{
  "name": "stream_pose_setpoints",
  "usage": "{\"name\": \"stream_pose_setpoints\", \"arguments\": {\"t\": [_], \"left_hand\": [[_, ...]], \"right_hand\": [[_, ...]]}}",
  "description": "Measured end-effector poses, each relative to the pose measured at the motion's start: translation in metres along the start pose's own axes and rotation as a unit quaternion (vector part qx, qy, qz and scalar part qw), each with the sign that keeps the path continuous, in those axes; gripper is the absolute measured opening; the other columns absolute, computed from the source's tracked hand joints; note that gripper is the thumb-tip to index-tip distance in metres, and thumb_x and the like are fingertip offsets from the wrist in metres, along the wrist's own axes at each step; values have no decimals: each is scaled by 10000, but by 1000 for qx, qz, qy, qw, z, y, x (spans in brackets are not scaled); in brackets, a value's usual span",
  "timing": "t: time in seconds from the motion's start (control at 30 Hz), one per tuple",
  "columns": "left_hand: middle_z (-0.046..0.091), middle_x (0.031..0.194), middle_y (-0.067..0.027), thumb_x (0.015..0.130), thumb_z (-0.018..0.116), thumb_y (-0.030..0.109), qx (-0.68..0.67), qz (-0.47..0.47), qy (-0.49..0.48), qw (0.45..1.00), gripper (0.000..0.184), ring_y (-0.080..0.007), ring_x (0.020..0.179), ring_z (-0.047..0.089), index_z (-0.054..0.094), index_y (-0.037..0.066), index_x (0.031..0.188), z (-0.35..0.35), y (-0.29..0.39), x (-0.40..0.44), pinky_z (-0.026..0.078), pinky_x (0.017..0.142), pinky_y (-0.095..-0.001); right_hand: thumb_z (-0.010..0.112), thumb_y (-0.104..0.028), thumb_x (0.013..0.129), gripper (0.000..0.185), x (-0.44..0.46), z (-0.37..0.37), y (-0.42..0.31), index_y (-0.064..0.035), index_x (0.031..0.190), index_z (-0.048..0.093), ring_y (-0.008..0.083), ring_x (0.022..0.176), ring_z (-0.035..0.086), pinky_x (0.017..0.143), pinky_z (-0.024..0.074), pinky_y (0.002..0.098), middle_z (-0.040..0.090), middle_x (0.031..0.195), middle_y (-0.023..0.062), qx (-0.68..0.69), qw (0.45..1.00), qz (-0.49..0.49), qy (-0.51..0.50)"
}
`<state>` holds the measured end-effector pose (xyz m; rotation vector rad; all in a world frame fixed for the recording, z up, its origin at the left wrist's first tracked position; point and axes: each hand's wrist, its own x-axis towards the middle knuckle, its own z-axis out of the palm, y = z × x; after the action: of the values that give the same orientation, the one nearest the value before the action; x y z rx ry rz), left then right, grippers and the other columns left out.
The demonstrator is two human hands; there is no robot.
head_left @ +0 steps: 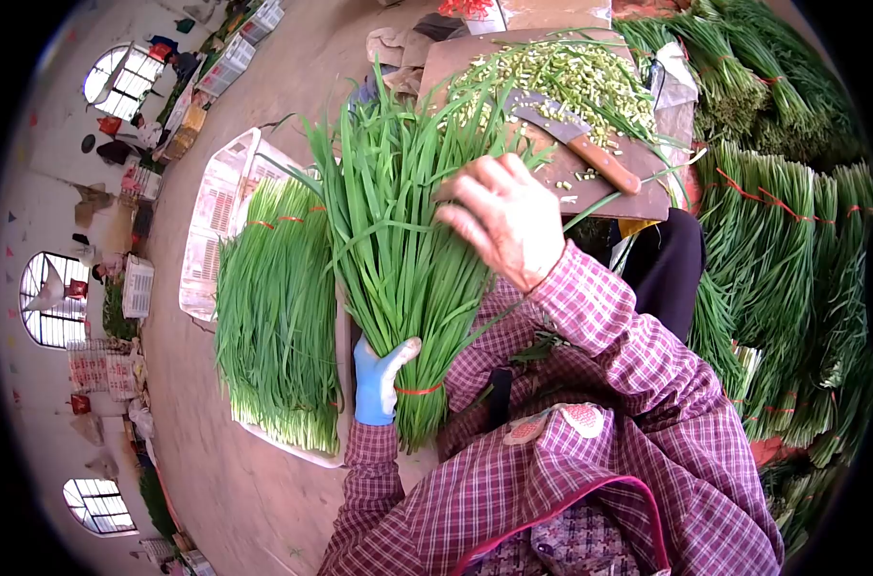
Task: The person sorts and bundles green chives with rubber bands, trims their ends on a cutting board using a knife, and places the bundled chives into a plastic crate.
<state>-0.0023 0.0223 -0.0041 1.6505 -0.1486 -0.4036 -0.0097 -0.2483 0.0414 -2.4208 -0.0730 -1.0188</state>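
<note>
Head view, 1 cam. L hand (383, 379), in a blue glove w/ pale palm & thumb, is closed round the lower part of a bunch of long green leaves (398, 226); thumb lies across near face, other fingers hidden behind the stalks. Bunch is directly in front of the torso, off the ground, between a crate (203, 264) (left) and a brown board (444, 62) (up & right). Long axis approx. up-down in view, i.e. running away from the body: narrow banded end nearest the wearer, loose tips fanned out at far end, a few hanging over the board's edge. Red band (419, 390) sits just below & right of L thumb, so L hand is the nearer to it; R hand well apart from it. R hand (503, 216), ungloved, is at the right flank of the fan, approx. mid-length: fingers bent and parted, medium gap thumb to index, nothing seen pinched; contact w/ leaves can't be told from this angle. Re the bunch: L holds low, R comes in from the right side, roughly crosswise to the leaves. Knife (582, 149) lies flat on board beyond R hand, handle toward lower right, amid chopped pcs (571, 77). Crate holds leaves w/ red ties (278, 317); more tied bundles (758, 250) stacked far right.
</note>
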Motion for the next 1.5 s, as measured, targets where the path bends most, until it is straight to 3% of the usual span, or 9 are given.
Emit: {"name": "stream_pose_setpoints", "arguments": {"t": [0.13,0.23,0.5,0.7,0.83,0.87,1.1,1.13,1.5], "left_hand": [[639,1024,-79,755,694,118,-10,8,58,998,479,-146,848,638,545,-11,1191,-10,1,-8,542,768,-274],[628,1060,-89,785,678,146,-76,17,60,995,487,-152,871,632,518,-16,1215,-60,-46,-5,536,783,-276],[598,915,-70,777,616,118,-98,42,83,991,471,-158,819,575,505,-29,1211,-77,-70,-11,509,754,-325],[547,828,-35,746,637,51,-114,22,-5,993,501,-139,696,496,502,-14,1224,-105,-109,-3,446,638,-297],[537,819,-19,744,664,16,-123,37,2,992,562,-127,651,476,478,11,1274,-92,-91,-8,429,606,-276],[534,817,-14,743,670,7,-126,38,4,991,579,-123,639,471,472,17,1286,-92,-93,-8,425,598,-270],[558,865,-21,741,688,-11,-154,20,-48,987,696,-112,654,505,398,34,1373,-131,-144,6,452,601,-248],[558,865,-21,741,688,-11,-154,19,-48,987,696,-112,654,505,398,34,1373,-130,-144,6,452,601,-248],[571,881,-17,719,704,-31,-174,32,9,984,719,-119,677,513,422,25,1378,-130,-155,2,449,628,-261]], "right_hand": [[701,-359,759,447,-18,23,-18,-263,1178,579,248,1144,492,973,354,501,543,1161,-6,23,994,-95,-45],[714,-350,764,416,-49,26,-13,-286,1157,592,206,1030,502,1005,353,524,537,1009,-17,24,992,-93,-84],[667,-339,819,280,-56,14,-11,-227,1073,628,195,899,514,943,360,473,536,889,-15,57,990,-101,-76],[574,-279,904,169,-35,2,-16,-124,941,629,235,831,602,891,379,421,634,827,50,197,975,70,-69],[488,-229,959,207,-24,-5,-14,-72,961,622,252,694,659,698,491,376,668,724,63,301,936,165,-78],[504,-220,949,198,-24,-1,-12,-52,946,610,260,635,661,609,504,360,667,685,68,293,942,156,-49],[585,-289,894,229,-15,3,-10,-76,977,564,369,648,620,617,472,467,604,620,128,280,938,204,8],[582,-253,906,216,-15,5,-8,-52,981,556,290,594,627,569,467,383,635,634,96,247,949,194,6],[679,-367,821,286,-14,2,-13,-91,869,622,271,582,624,566,464,407,617,593,65,203,956,203,-57]]}}
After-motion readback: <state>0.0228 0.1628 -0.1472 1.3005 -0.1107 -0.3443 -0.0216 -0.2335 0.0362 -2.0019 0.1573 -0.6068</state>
